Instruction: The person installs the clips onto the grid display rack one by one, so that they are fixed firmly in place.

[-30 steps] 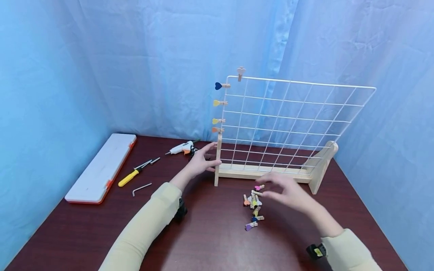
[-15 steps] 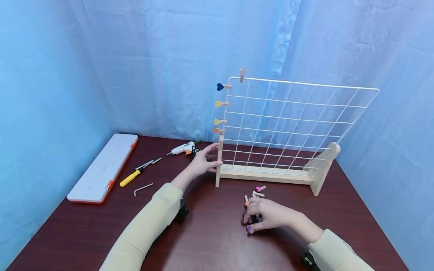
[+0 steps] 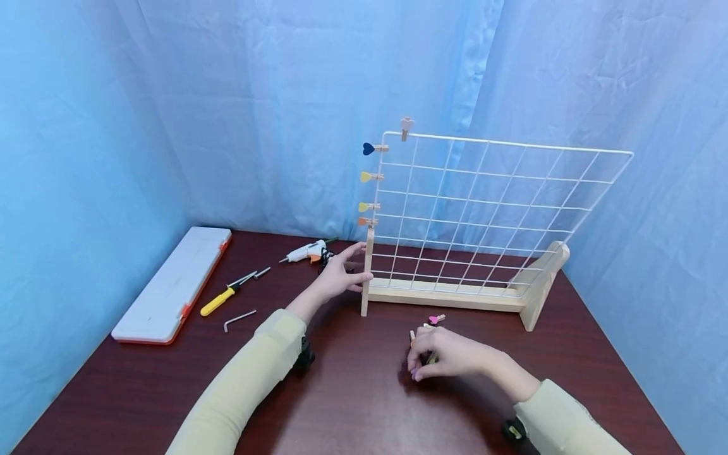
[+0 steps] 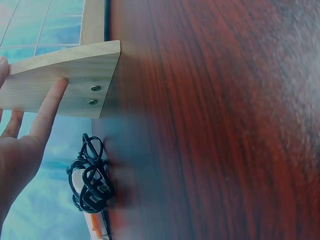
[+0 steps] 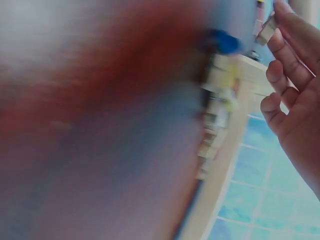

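My left hand (image 3: 338,275) holds the near side panel (image 4: 60,75) of a wooden stand, thumb at its front edge and one finger against its outer face. A white wire grid (image 3: 483,167) rises from the stand. Several heart clothespins, such as the dark blue one (image 3: 370,148) and an upper yellow one (image 3: 366,177), are clipped along its left edge; a pale one (image 3: 406,126) sits on top. My right hand (image 3: 455,355) pinches a small wooden clothespin (image 5: 267,30) with a purple heart between thumb and fingertip. Loose clothespins lie beneath this hand, partly hidden; a pink one (image 3: 436,320) shows beyond it.
To the left lie a white case (image 3: 170,284) with orange latches, a yellow-handled screwdriver (image 3: 218,301), a hex key (image 3: 239,320) and a bolt (image 3: 262,272). A glue gun (image 3: 304,251) with a bundled black cable (image 4: 92,175) lies behind my left hand. Blue curtains (image 3: 273,114) surround the table.
My right hand has come left and down from the pile's far side to the purple-heart clothespin and now pinches it. My left hand stays on the panel.
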`<state>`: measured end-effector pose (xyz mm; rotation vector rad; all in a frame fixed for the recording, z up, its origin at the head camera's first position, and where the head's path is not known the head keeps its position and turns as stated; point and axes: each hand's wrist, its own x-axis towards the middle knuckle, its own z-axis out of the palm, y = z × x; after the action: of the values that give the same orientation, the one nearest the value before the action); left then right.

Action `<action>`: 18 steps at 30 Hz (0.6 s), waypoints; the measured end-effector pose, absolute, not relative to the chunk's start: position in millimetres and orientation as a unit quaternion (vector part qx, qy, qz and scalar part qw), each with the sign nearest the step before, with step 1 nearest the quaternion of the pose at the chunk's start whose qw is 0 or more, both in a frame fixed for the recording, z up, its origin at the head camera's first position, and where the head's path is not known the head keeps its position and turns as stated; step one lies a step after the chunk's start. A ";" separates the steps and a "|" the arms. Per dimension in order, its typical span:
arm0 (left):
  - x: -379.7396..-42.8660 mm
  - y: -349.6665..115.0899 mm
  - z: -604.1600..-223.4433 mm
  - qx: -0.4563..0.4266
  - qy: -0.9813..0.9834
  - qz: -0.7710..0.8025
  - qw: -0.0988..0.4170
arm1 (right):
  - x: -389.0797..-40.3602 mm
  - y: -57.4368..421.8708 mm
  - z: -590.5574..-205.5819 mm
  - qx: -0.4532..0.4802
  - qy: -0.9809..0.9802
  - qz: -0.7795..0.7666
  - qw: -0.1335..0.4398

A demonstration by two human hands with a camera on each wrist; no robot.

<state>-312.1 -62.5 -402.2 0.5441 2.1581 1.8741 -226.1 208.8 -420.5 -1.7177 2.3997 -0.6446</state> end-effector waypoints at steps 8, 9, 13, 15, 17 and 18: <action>-311.7 -63.5 -402.5 0.181 0.737 0.640 0.118 | -226.5 205.3 -326.7 -0.478 0.818 -0.318 0.022; -311.7 -63.5 -402.4 0.180 0.736 0.642 0.118 | -225.7 204.1 -310.6 -0.466 0.823 -0.325 0.011; -311.8 -63.0 -402.3 0.178 0.734 0.644 0.118 | -226.7 201.3 -252.2 -0.415 0.834 -0.361 -0.046; -311.8 -62.5 -402.2 0.178 0.734 0.644 0.120 | -231.0 201.6 -229.0 -0.387 0.831 -0.392 -0.074; -312.0 -62.0 -402.4 0.178 0.735 0.643 0.121 | -238.2 203.2 -209.5 -0.353 0.815 -0.450 -0.094; -312.1 -61.8 -402.6 0.178 0.735 0.643 0.122 | -242.5 203.9 -200.3 -0.339 0.802 -0.480 -0.105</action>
<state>-312.1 -61.8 -402.6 0.5201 2.1447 1.8768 -242.5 203.9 -200.3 -1.1440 2.7043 -1.6172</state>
